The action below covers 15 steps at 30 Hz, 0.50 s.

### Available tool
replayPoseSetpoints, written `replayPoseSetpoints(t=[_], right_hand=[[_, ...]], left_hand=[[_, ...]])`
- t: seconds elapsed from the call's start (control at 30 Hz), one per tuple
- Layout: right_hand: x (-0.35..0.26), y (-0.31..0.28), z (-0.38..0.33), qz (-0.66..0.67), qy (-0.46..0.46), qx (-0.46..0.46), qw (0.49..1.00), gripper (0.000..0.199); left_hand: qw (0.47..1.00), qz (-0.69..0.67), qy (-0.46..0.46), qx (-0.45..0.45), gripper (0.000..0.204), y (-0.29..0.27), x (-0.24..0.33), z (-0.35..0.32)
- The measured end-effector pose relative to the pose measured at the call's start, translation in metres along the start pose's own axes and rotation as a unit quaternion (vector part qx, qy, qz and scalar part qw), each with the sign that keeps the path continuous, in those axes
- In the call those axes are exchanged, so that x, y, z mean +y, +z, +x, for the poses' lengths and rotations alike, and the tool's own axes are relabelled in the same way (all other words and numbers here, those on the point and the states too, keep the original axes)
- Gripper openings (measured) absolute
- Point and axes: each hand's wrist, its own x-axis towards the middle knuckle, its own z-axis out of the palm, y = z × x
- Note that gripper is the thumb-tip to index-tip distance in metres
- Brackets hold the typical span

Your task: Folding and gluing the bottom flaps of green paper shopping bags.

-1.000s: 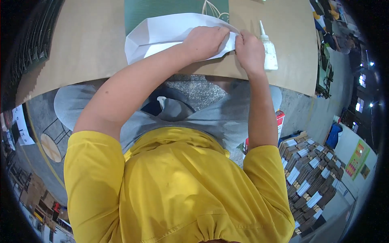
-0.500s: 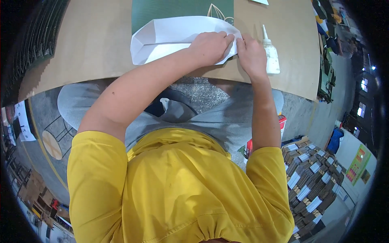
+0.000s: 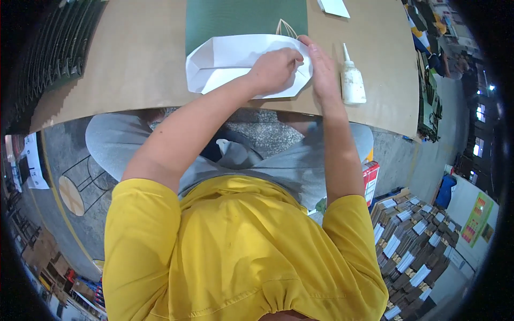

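A green paper bag (image 3: 243, 18) lies flat on the table with its white inner folds (image 3: 227, 51) spread open toward me. My left hand (image 3: 274, 69) reaches over these folds near their right end. Its fingers are curled together, and anything between them is hidden. Against the outer right edge of the white paper rests my right hand (image 3: 323, 72), fingers stretched out along it. A twisted paper handle (image 3: 285, 27) sticks out beyond the folds. Right of my right hand stands a white glue bottle (image 3: 353, 83) with a narrow nozzle.
Dark folded bags (image 3: 59, 48) are stacked at the table's left. A white paper piece (image 3: 334, 7) lies at the far right of the brown tabletop (image 3: 134, 59). Bundled stacks of cardboard (image 3: 409, 235) sit on the floor at right, and a round stool (image 3: 71, 195) at left.
My right hand has gone from bent fingers at the paper's edge to straightened fingers along it. My left hand's fingers have pulled slightly back from the right end.
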Motion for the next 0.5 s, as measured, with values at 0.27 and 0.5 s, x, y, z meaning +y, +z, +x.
replayPoseSetpoints(t=[0.27,0.5], right_hand=[[0.014,0.050,-0.011,-0.267,-0.092,0.044,0.958,0.062],[0.028,0.057,-0.015,-0.428,-0.114,0.009,0.897,0.070]], left_hand=[[0.798,-0.513,-0.279,0.148,0.017,-0.017,-0.015,0.025],[0.857,-0.413,-0.256,0.172,0.016,-0.035,-0.011,-0.001]])
